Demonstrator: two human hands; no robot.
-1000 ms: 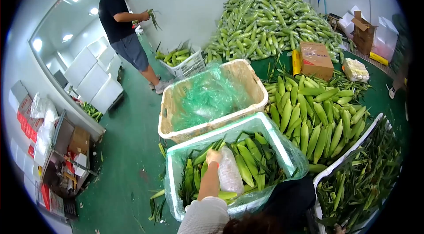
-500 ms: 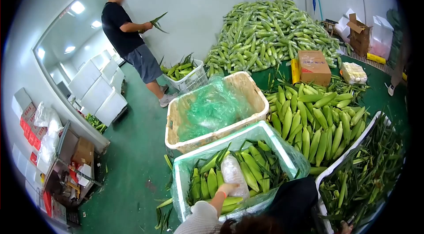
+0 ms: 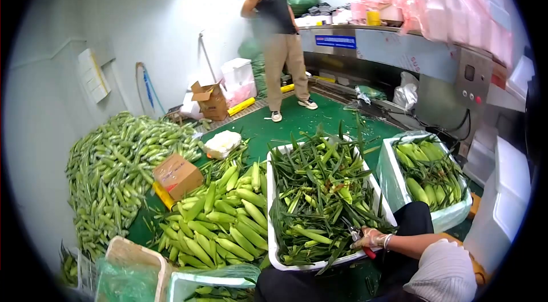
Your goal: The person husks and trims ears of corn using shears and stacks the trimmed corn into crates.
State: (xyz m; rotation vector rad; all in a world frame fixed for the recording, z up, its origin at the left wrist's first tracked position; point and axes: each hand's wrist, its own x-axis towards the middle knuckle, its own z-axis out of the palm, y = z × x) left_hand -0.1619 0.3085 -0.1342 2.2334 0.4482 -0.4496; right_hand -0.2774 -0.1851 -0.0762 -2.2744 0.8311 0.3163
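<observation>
My right hand (image 3: 372, 238), in a thin see-through glove, is closed around red-handled pruning shears (image 3: 370, 253). The shears' metal blades point into the leafy trimmings (image 3: 319, 188) heaped in a white crate (image 3: 275, 211) before my knees. My left hand is out of view. Left of the crate lies a heap of green corn ears in husk (image 3: 228, 228). A lined foam box (image 3: 182, 284) at the bottom edge holds more corn and is partly cut off.
Another lined foam box of corn (image 3: 428, 173) stands on the right. A large pile of wrapped corn (image 3: 108, 188), a carton (image 3: 178, 176) and a plastic crate (image 3: 137, 245) are to the left. A person (image 3: 279, 39) stands beyond, near a metal counter (image 3: 388, 48).
My view has swung to the right. The left hand, earlier on a clear wrapped bundle in the foam box, has left the view. The right hand with shears now shows plainly over the crate.
</observation>
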